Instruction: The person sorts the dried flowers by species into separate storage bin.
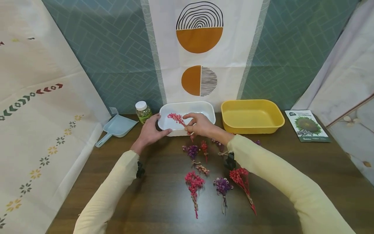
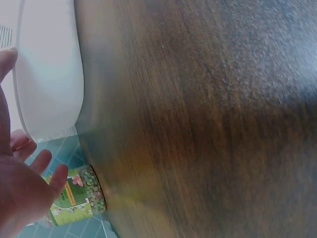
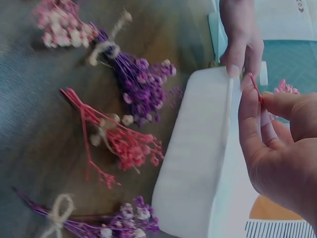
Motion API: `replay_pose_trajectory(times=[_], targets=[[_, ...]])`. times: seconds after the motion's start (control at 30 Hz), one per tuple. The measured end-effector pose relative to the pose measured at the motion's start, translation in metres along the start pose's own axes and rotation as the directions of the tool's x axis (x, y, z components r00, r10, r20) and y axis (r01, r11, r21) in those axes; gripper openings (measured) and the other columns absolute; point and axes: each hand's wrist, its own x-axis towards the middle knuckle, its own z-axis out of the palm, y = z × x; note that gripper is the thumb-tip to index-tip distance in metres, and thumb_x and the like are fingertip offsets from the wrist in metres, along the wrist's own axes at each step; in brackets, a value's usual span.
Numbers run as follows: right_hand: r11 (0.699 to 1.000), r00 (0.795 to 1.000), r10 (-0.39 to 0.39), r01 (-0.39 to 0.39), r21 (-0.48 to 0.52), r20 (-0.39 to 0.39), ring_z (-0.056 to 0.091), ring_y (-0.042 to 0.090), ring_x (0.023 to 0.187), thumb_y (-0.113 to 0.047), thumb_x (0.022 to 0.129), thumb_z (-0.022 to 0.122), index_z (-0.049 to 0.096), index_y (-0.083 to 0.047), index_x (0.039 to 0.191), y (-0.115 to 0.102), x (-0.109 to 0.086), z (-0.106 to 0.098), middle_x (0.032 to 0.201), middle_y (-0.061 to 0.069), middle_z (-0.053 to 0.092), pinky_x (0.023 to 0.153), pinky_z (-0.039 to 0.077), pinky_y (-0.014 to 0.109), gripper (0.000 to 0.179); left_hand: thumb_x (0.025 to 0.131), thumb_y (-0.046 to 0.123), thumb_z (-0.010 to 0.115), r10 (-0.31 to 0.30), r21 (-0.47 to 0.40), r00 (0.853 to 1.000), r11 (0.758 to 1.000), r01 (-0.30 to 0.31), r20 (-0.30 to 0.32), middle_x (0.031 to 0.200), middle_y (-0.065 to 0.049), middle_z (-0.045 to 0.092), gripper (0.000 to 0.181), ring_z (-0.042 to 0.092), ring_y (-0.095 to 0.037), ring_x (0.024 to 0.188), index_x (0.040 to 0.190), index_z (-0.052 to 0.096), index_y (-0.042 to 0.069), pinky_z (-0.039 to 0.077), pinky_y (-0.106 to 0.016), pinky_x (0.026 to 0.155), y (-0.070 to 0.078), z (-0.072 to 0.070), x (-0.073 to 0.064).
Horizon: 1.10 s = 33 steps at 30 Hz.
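Note:
My right hand (image 1: 201, 125) pinches the thin stem of a pink dried flower sprig (image 1: 176, 118) between thumb and fingertips. The sprig's blossoms lean left over the white tub (image 1: 187, 132). In the right wrist view, the red stem (image 3: 255, 88) pokes out above the pinching fingers. My left hand (image 1: 152, 130) rests at the tub's left front corner, its thumb along the front rim and the other fingers around the left end. In the left wrist view, the fingers (image 2: 41, 161) are loosely spread beside the tub, close to a jar of small pellets (image 2: 74, 196).
Tied dried bunches lie before the tub: purple (image 1: 192, 152), red (image 1: 204, 149), pink (image 1: 194, 183) and others. A yellow tub (image 1: 252, 128) stands right of the white one, then a seed packet (image 1: 307, 126). A blue dustpan (image 1: 117, 126) lies at the left. Cloth hangs behind.

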Motion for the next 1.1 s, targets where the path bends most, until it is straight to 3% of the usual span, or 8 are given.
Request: replay_pose_trajectory(times=[0.13, 0.3, 0.43, 0.67, 0.87, 1.1], targets=[[1.0, 1.0, -0.003, 0.003, -0.023, 0.011, 0.067, 0.033, 0.076, 0.0, 0.093, 0.066, 0.051, -0.002, 0.141, -0.001, 0.008, -0.005, 0.093, 0.02, 0.067, 0.076, 0.057, 0.054, 0.051, 0.079, 0.049, 0.078, -0.002, 0.007, 1.0, 1.0, 0.002, -0.002, 0.155, -0.017, 0.037, 0.092, 0.035, -0.037, 0.138, 0.148, 0.039, 0.001, 0.032, -0.059, 0.11, 0.001, 0.002, 0.0], [0.998, 1.0, -0.008, 0.01, -0.059, 0.03, 0.066, 0.042, 0.087, 0.001, 0.094, 0.064, 0.049, -0.002, 0.144, -0.004, 0.018, -0.012, 0.1, 0.026, 0.066, 0.074, 0.059, 0.05, 0.052, 0.08, 0.049, 0.078, 0.001, 0.011, 1.0, 1.0, -0.001, -0.004, 0.155, -0.016, 0.038, 0.09, 0.035, -0.037, 0.138, 0.146, 0.041, 0.001, 0.032, -0.058, 0.11, 0.001, 0.002, 0.001], [0.995, 0.999, -0.015, 0.019, -0.094, 0.038, 0.066, 0.041, 0.087, 0.0, 0.095, 0.063, 0.049, -0.003, 0.143, -0.007, 0.027, -0.016, 0.104, 0.029, 0.065, 0.071, 0.06, 0.045, 0.05, 0.079, 0.048, 0.079, 0.009, 0.002, 1.0, 1.0, -0.009, -0.016, 0.154, -0.017, 0.039, 0.088, 0.036, -0.037, 0.138, 0.144, 0.043, 0.0, 0.032, -0.058, 0.11, 0.001, 0.001, 0.001], [0.983, 0.999, -0.005, 0.011, -0.185, 0.035, 0.064, 0.045, 0.094, -0.003, 0.097, 0.062, 0.051, -0.004, 0.143, -0.006, 0.043, -0.021, 0.1, 0.022, 0.066, 0.067, 0.06, 0.039, 0.048, 0.079, 0.05, 0.078, 0.01, 0.013, 1.0, 1.0, -0.01, -0.023, 0.153, -0.016, 0.04, 0.089, 0.036, -0.037, 0.138, 0.145, 0.043, 0.001, 0.032, -0.058, 0.11, -0.001, 0.002, 0.001], [0.973, 1.0, 0.002, 0.004, -0.229, 0.03, 0.065, 0.041, 0.093, -0.005, 0.097, 0.063, 0.053, -0.005, 0.143, -0.004, 0.054, -0.024, 0.109, 0.024, 0.066, 0.071, 0.06, 0.043, 0.047, 0.079, 0.052, 0.078, -0.01, 0.013, 1.0, 1.0, 0.01, -0.014, 0.154, -0.016, 0.039, 0.092, 0.036, -0.037, 0.138, 0.147, 0.041, 0.002, 0.033, -0.059, 0.109, 0.001, 0.002, 0.001], [0.932, 1.0, 0.016, -0.011, -0.361, 0.012, 0.066, 0.026, 0.079, -0.006, 0.095, 0.064, 0.057, -0.005, 0.139, 0.003, 0.064, -0.019, 0.104, 0.019, 0.068, 0.063, 0.059, 0.034, 0.044, 0.08, 0.051, 0.078, 0.013, 0.023, 1.0, 1.0, -0.012, -0.025, 0.153, -0.016, 0.041, 0.091, 0.038, -0.036, 0.137, 0.146, 0.043, -0.001, 0.032, -0.054, 0.111, -0.001, 0.002, 0.0]])
